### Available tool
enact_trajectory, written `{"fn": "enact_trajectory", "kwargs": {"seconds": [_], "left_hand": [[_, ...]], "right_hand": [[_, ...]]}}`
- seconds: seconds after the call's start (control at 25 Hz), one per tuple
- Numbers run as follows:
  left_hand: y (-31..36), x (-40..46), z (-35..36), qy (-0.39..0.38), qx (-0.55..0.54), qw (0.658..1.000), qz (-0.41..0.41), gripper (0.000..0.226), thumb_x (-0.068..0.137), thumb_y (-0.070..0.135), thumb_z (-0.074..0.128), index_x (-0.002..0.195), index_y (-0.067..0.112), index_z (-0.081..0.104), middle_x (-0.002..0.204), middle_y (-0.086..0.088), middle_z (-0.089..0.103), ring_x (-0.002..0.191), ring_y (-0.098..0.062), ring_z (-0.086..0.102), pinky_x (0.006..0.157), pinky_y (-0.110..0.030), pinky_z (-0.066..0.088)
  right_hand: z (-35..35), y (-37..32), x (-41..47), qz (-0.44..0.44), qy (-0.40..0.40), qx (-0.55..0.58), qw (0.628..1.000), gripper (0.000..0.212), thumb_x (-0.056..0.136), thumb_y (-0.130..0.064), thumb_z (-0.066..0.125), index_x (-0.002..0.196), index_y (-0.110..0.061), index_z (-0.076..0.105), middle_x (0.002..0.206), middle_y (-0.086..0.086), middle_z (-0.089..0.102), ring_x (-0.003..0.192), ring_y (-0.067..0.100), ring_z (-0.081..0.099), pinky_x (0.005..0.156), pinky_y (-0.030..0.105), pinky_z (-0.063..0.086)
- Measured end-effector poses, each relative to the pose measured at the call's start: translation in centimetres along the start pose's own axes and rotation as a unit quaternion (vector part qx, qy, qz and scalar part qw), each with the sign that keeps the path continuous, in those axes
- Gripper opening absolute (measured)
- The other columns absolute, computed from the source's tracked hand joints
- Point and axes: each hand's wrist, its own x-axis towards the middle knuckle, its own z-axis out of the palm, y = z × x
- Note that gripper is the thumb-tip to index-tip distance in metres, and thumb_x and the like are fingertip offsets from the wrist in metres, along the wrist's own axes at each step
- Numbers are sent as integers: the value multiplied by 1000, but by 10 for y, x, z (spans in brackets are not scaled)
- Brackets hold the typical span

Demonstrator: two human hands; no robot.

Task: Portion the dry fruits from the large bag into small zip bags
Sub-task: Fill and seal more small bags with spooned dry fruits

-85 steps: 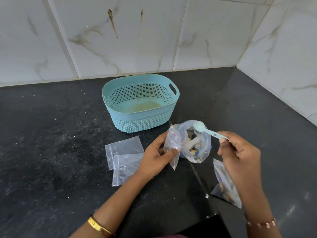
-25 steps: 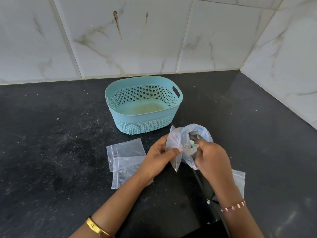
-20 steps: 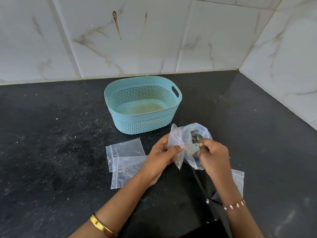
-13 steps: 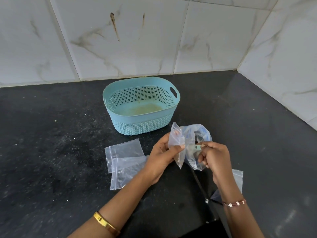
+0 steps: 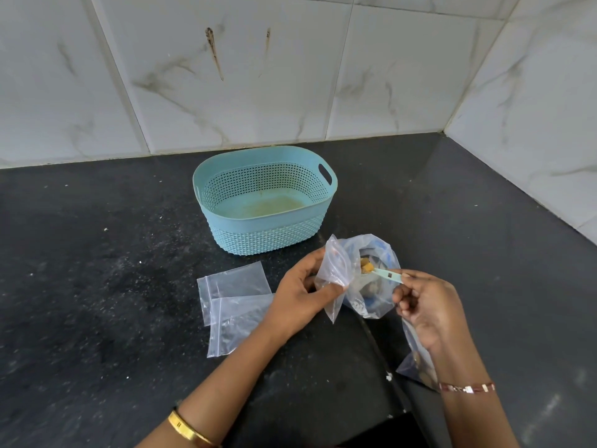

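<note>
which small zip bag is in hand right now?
The small zip bag pinched in the left hand, lifted beside the large bag. The two empty ones lie flat; another lies under the right wrist.

My left hand [image 5: 298, 294] is raised above the counter, palm turned inward, thumb and curled fingers pinching a small zip bag [image 5: 336, 273] near its mouth. My left forearm runs in from the lower left, a gold bangle [image 5: 190, 430] on the wrist. My right hand [image 5: 429, 308] sits just to the right, knuckles toward me, fingertips [image 5: 403, 279] pinching the end of a spoon handle [image 5: 387, 274]. A thin bracelet [image 5: 466, 388] circles my right wrist.
</note>
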Motion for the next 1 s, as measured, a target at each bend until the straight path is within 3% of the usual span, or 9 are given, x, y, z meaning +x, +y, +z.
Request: {"fn": "enact_trajectory", "kwargs": {"seconds": [0.2, 0.44, 0.56, 0.8, 1.0], "left_hand": [[-7, -5, -1, 13, 7, 1000, 7, 53, 82, 3, 66, 114, 42, 52, 119, 15, 63, 108, -3, 62, 92, -22, 49], [-10, -6, 1, 26, 6, 1000, 8, 43, 82, 1, 65, 115, 29, 59, 112, 16, 66, 103, 1, 63, 85, -14, 48], [-11, -6, -1, 26, 4, 1000, 7, 39, 82, 1, 64, 112, 27, 61, 111, 14, 67, 103, 1, 63, 86, -14, 47], [-14, -5, -2, 22, 6, 1000, 3, 41, 83, 2, 64, 122, 13, 59, 116, 8, 66, 104, -1, 63, 86, -15, 48], [-15, -5, -3, 14, 8, 1000, -8, 41, 84, 4, 63, 124, 11, 57, 116, 6, 67, 103, -4, 64, 89, -18, 49]], "right_hand": [[-9, -4, -6, -4, 2, 9, 1000, 27, 90, 2, 42, 76, -2, 65, 35, 4, 49, 29, 9, 37, 34, 15, 31], [-12, -10, -11, -14, 4, 0, 1000, 25, 90, 1, 44, 77, -2, 65, 35, 3, 49, 30, 8, 39, 33, 14, 33], [-14, -16, -15, -29, -17, 9, 999, 21, 89, 1, 44, 85, 4, 65, 37, 4, 50, 30, 9, 39, 32, 16, 32], [2, -32, -42, -70, -84, 14, 994, 23, 89, 2, 43, 82, 1, 65, 37, 7, 49, 30, 11, 36, 32, 18, 28], [23, -21, -51, -183, -45, -99, 977, 31, 90, 3, 44, 78, -12, 69, 44, 8, 53, 36, 11, 40, 37, 18, 35]]}}
